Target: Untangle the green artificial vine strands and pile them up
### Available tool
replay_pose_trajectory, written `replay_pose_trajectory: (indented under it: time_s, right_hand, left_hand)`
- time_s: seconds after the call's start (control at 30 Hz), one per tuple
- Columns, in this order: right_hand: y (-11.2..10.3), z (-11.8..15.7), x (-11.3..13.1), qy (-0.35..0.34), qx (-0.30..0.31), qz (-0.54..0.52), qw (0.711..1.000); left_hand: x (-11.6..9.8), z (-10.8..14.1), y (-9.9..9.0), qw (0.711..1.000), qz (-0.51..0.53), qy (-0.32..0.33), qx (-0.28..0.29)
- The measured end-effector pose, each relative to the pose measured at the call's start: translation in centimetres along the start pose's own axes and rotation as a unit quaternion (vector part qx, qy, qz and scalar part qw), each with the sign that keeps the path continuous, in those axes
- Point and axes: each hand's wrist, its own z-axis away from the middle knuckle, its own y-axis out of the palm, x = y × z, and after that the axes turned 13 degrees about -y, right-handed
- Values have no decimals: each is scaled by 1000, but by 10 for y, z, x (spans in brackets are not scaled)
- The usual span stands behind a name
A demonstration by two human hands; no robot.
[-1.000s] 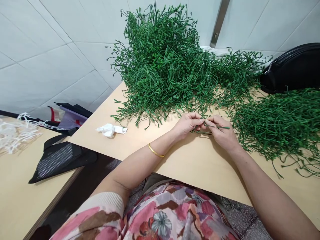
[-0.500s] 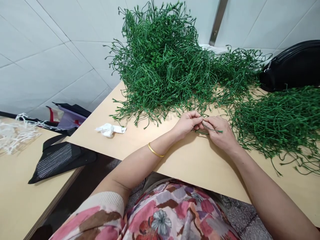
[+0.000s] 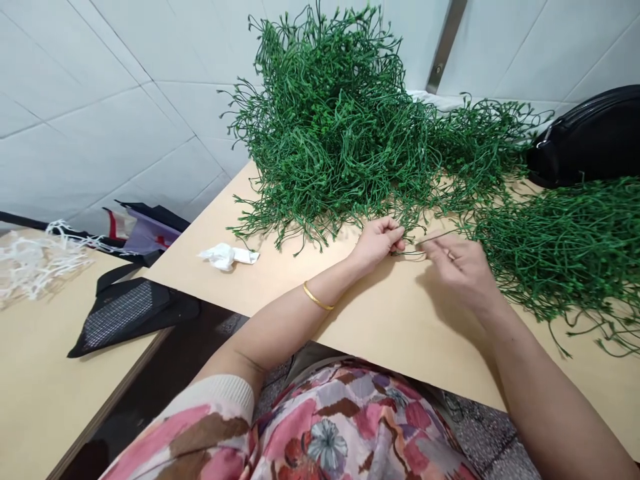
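My left hand [image 3: 383,241] is closed in a pinch above the table, thin green stems showing at its fingertips. To its right, my right hand [image 3: 460,267] is closed on a thin green stem [image 3: 440,235], a little blurred, with a gap between the two hands. Just beyond my hands rises a tall heap of green stems [image 3: 330,133] with small budded tips. Close to my right hand lies another pile of green stems [image 3: 565,247]. Where each held stem ends is hard to make out.
A crumpled white tissue [image 3: 225,256] lies left on the table [image 3: 370,307]. A black bag [image 3: 590,137] stands at the back right. Across a gap, a second table [image 3: 30,373] bears white strands [image 3: 37,267] and a black mesh pouch [image 3: 125,313]. A tiled wall [image 3: 125,120] stands behind.
My right hand has moved right, away from my left hand, with a stem in its fingers. My left hand stays pinched in nearly the same place. The view has shifted slightly.
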Motion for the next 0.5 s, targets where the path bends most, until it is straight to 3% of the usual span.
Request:
replay_pose_trajectory:
  time_s: [0.1, 0.27, 0.37, 0.5]
  right_hand:
    - [-6, 1, -13, 137, -89, -27, 986]
    - [-10, 2, -22, 146, -125, -50, 980]
    - [-23, 3, -23, 144, -181, 117, 966]
    - [-49, 7, -32, 161, -205, 384, 886]
  left_hand:
    - [2, 2, -3, 1000, 0, 8, 21]
    - [4, 1, -7, 999, -7, 9, 48]
    - [3, 2, -7, 999, -11, 7, 49]
    - [2, 6, -5, 1000, -5, 5, 24]
